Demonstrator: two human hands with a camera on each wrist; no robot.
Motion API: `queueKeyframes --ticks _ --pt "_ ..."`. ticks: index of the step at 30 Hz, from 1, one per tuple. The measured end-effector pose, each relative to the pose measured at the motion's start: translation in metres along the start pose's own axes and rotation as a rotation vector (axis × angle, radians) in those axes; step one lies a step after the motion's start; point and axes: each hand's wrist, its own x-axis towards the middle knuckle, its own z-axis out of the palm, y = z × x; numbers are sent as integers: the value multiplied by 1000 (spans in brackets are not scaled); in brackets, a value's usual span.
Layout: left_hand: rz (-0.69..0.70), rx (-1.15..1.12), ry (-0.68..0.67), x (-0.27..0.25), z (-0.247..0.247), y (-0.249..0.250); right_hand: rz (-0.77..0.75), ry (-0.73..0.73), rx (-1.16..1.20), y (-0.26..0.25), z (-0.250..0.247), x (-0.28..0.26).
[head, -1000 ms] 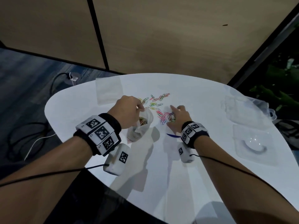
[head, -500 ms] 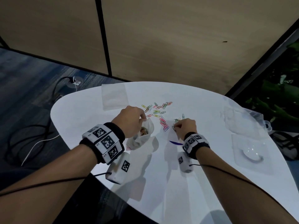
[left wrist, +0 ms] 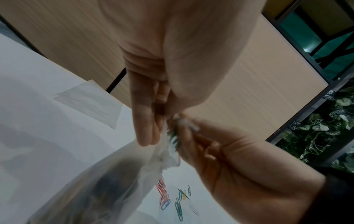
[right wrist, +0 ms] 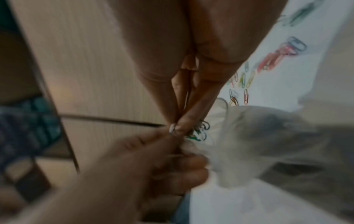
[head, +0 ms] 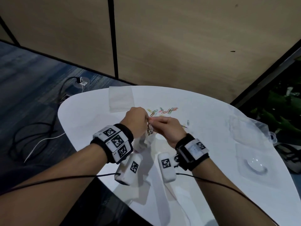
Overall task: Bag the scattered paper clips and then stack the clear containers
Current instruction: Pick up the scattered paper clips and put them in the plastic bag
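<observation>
My left hand pinches the rim of a thin clear plastic bag and holds it up over the white table; dark clips show inside it. My right hand pinches a small bunch of paper clips right at the bag's mouth, touching the left fingers. In the left wrist view the bag hangs below the left fingers. Several coloured paper clips lie scattered just beyond the hands, with a few more paper clips to the right.
Two clear containers lie at the table's right side, one near and one farther back. A flat spare plastic bag lies at the far left edge. Cables lie on the carpet to the left, and plants stand to the right.
My right hand gathered clips off the table, closed on them and moved left and up to the bag's mouth. The left hand lifted the bag slightly.
</observation>
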Motion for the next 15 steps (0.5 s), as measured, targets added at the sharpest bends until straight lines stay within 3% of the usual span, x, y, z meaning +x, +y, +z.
queueKeyframes --ticks 3,5,7,9,12,13,15 --pt "-23 -27 12 3 -2 -4 -200 60 -489 5 9 0" --pt "-19 -36 21 5 -3 -8 -297 -3 -768 -1 13 -1" --pt "-8 -35 32 6 -4 -11 -316 -103 -790 -12 12 1" --pt "-14 -36 51 8 -7 -17 -279 -146 -618 -25 2 11" --pt "-36 -62 81 13 -12 -26 -249 -11 -474 -28 -31 46" --pt "-45 -63 82 13 -14 -29 -226 73 -545 -21 -47 63" --pt "-47 -51 86 15 -18 -33 -72 210 -919 -8 -76 98"
